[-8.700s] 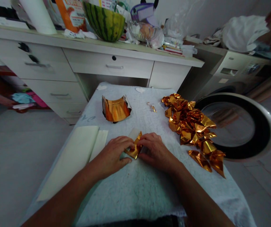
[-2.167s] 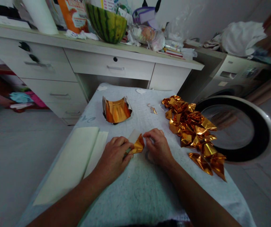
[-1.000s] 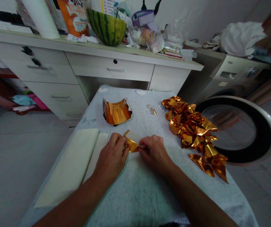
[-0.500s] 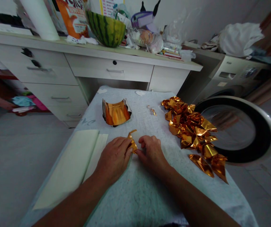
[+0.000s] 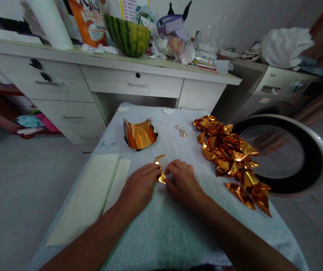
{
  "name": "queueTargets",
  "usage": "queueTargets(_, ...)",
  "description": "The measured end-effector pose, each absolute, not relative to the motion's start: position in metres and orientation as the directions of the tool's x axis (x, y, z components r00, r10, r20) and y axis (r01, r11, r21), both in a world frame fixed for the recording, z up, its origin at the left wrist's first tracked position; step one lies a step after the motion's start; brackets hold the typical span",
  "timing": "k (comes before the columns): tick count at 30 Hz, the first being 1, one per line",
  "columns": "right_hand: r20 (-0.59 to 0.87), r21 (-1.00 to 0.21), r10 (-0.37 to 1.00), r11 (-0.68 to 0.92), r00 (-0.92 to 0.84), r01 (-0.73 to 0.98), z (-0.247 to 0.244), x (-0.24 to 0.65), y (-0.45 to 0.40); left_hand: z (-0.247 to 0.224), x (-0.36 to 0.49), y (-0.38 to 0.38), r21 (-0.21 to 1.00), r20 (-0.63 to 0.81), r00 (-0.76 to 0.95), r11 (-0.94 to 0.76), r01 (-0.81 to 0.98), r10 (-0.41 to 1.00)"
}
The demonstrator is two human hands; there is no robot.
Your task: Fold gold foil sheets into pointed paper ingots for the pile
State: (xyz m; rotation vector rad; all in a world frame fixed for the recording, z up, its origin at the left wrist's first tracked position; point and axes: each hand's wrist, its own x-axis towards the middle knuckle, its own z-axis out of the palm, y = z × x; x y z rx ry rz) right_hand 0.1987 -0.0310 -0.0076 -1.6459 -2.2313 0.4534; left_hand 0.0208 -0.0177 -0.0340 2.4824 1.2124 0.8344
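On the cloth-covered table, my left hand (image 5: 140, 184) is closed on a small piece of gold foil (image 5: 161, 177), pressing it with fingers and thumb. A narrow strip of the foil sticks out beyond the fingertips. My right hand (image 5: 185, 180) is curled on the other side, its thumb at the foil's lower corner. Farther back lies a curved stack of gold foil sheets (image 5: 141, 136). Folded gold foil pieces (image 5: 223, 145) are heaped at the right. Small foil scraps (image 5: 182, 131) rest between stack and heap.
Pale folded paper (image 5: 85, 199) lies along the table's left side. Behind stands a white desk (image 5: 152, 87) bearing a cut watermelon (image 5: 127, 35), an orange packet (image 5: 89, 24) and a paper roll (image 5: 50, 24). At right, a washing machine's open round door (image 5: 315, 158) adjoins the table.
The view has shifted slightly, moving things on the left a little rightward. The left fingers have drawn back slightly, so more of the foil shows. Both hands stay at the foil.
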Motion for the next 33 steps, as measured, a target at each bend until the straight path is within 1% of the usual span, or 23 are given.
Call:
queueTargets(2, -0.014, -0.387, 0.942, 0.305, -0.336, 0.87, 0.003, 0.201, -0.025, -0.034, 0.021, -0.017, 0.46, 0.367, 0.497, -0.618, 0.638, 0.786)
queueTargets(4, -0.064, -0.331, 0.916, 0.354, -0.395, 0.875, 0.012, 0.204, -0.014, -0.034, 0.021, -0.016, 0.457, 0.352, 0.507, -0.617, 0.64, 0.787)
queueTargets(7, -0.012, -0.312, 0.909, 0.392, -0.416, 0.866, 0.017, 0.202, 0.009, -0.035, 0.021, -0.015, 0.426, 0.345, 0.528, -0.63, 0.649, 0.776)
queueTargets(11, 0.037, -0.371, 0.891, 0.433, -0.453, 0.822, 0.01, 0.187, 0.038, -0.037, 0.022, -0.016, 0.37, 0.357, 0.538, -0.644, 0.669, 0.764)
queueTargets(14, 0.05, -0.409, 0.913, 0.389, -0.405, 0.826, -0.001, 0.176, 0.051, -0.035, 0.022, -0.017, 0.346, 0.35, 0.537, -0.639, 0.687, 0.768)
queueTargets(17, 0.044, -0.419, 0.928, 0.353, -0.369, 0.837, -0.009, 0.172, 0.057, -0.034, 0.022, -0.018, 0.324, 0.319, 0.546, -0.63, 0.705, 0.775)
queueTargets(20, 0.042, -0.412, 0.929, 0.352, -0.368, 0.84, -0.013, 0.173, 0.06, -0.034, 0.022, -0.019, 0.309, 0.3, 0.549, -0.624, 0.718, 0.78)
queueTargets(27, 0.083, -0.395, 0.921, 0.381, -0.381, 0.836, -0.022, 0.175, 0.061, -0.032, 0.023, -0.021, 0.262, 0.321, 0.565, -0.645, 0.718, 0.76)
queueTargets(33, 0.112, -0.368, 0.918, 0.395, -0.381, 0.842, -0.025, 0.175, 0.06, -0.034, 0.023, -0.023, 0.177, 0.375, 0.562, -0.652, 0.737, 0.737)
